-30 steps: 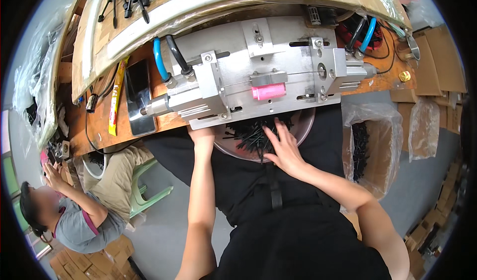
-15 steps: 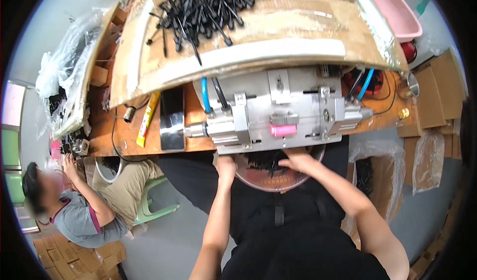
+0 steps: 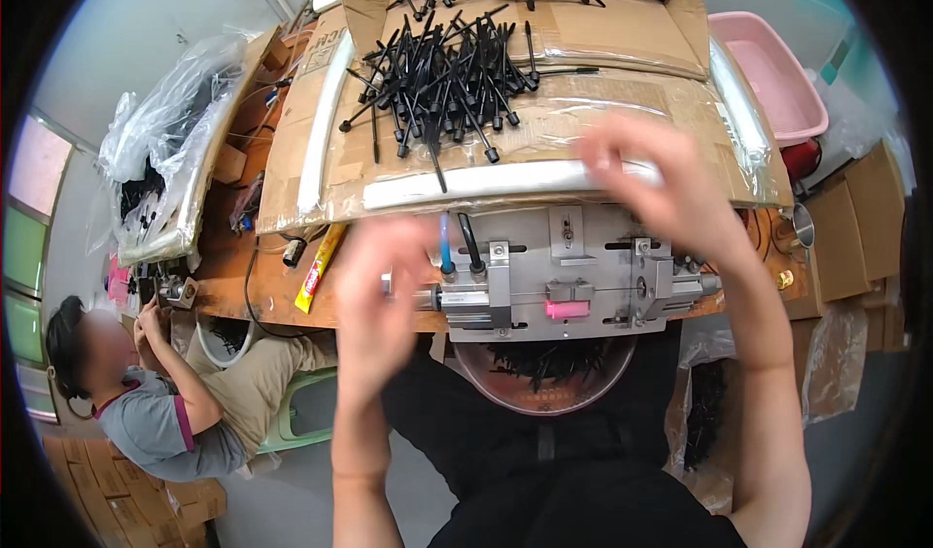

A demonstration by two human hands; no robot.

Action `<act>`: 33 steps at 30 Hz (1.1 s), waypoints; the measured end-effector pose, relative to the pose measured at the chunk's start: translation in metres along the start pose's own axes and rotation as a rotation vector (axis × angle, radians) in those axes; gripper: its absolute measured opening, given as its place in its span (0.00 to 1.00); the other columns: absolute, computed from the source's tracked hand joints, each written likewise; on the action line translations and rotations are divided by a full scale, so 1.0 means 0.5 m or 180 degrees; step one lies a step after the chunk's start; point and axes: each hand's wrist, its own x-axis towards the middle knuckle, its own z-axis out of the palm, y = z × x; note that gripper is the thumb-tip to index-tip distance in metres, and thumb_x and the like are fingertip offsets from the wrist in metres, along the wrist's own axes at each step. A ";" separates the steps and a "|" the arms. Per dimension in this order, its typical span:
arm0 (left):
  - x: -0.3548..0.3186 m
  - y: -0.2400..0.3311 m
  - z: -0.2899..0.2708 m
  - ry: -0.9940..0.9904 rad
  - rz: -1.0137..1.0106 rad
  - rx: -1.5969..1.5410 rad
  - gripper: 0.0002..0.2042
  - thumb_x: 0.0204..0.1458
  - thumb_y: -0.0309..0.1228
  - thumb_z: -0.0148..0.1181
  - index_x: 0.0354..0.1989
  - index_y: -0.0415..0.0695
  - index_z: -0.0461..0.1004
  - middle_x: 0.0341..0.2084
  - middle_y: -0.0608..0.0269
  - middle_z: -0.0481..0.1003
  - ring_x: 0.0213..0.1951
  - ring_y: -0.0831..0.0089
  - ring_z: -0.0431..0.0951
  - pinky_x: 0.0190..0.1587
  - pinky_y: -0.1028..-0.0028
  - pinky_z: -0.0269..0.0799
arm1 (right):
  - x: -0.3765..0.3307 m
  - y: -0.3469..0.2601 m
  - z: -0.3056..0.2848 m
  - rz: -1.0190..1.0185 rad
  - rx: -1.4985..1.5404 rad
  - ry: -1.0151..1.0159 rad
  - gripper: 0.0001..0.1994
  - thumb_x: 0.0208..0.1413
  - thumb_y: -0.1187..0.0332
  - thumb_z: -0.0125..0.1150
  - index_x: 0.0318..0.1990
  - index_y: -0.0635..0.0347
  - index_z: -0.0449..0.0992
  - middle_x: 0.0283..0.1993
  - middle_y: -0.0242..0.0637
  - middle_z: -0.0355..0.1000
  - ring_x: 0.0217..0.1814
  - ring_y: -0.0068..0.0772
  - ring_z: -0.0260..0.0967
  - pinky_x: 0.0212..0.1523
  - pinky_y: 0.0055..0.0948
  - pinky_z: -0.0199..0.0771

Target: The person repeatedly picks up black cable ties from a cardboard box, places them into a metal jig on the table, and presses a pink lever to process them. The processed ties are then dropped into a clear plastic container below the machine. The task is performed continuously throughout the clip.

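Note:
My left hand (image 3: 384,291), smeared by motion, is raised in front of the left end of a metal fixture (image 3: 525,247). Higher up, my right hand (image 3: 661,184) hovers over the front edge of a cardboard-covered shelf (image 3: 622,101). Its fingers look bent, but blur hides whether anything is in them. On the shelf lies a loose pile of thin black rods with knobbed ends (image 3: 447,82). The fixture has metal clamp blocks at both sides and a pink piece (image 3: 568,309) at its middle. Below it, a clear round basin (image 3: 544,407) at my lap holds more black pieces.
A yellow packet (image 3: 319,271) lies on the wooden bench (image 3: 233,281) left of the fixture. Blue and black air hoses rise from it. A pink tub (image 3: 768,72) stands far right, cardboard boxes (image 3: 846,237) below. Another person (image 3: 175,412) sits working at left.
Both hands have come up out of the basin area: the left to the fixture's left end, the right to the shelf edge. My view has tilted up, showing more black rods at the back.

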 end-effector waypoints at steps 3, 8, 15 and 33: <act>0.168 -0.126 -0.017 0.0569 0.0039 0.1054 0.17 0.66 0.35 0.44 0.59 0.40 0.67 0.56 0.49 0.69 0.56 0.55 0.68 0.60 0.60 0.60 | 0.131 0.095 0.011 -0.0112 -0.0811 0.0307 0.24 0.60 0.57 0.60 0.57 0.65 0.70 0.59 0.52 0.67 0.60 0.47 0.67 0.58 0.40 0.70; 0.269 -0.236 0.036 -0.0306 -0.1052 0.1919 0.36 0.61 0.63 0.34 0.73 0.58 0.48 0.71 0.46 0.47 0.73 0.45 0.41 0.68 0.37 0.32 | 0.191 0.192 0.071 0.0066 -0.1442 -0.0468 0.38 0.58 0.47 0.60 0.67 0.66 0.58 0.72 0.57 0.52 0.75 0.53 0.48 0.72 0.42 0.53; 0.299 -0.164 0.172 -0.0480 -0.0661 0.1496 0.38 0.59 0.61 0.42 0.74 0.53 0.47 0.71 0.41 0.44 0.73 0.44 0.37 0.69 0.38 0.31 | 0.124 0.182 0.012 0.0076 -0.1555 -0.0301 0.24 0.52 0.65 0.67 0.56 0.64 0.72 0.56 0.49 0.72 0.59 0.51 0.69 0.59 0.39 0.69; 0.318 -0.042 0.220 -0.0554 0.1405 0.1328 0.09 0.51 0.27 0.64 0.40 0.41 0.75 0.34 0.53 0.73 0.40 0.54 0.74 0.44 0.62 0.70 | 0.070 0.161 -0.050 -0.1218 -0.2150 -0.0258 0.11 0.46 0.76 0.60 0.39 0.59 0.75 0.37 0.37 0.70 0.45 0.43 0.71 0.44 0.39 0.72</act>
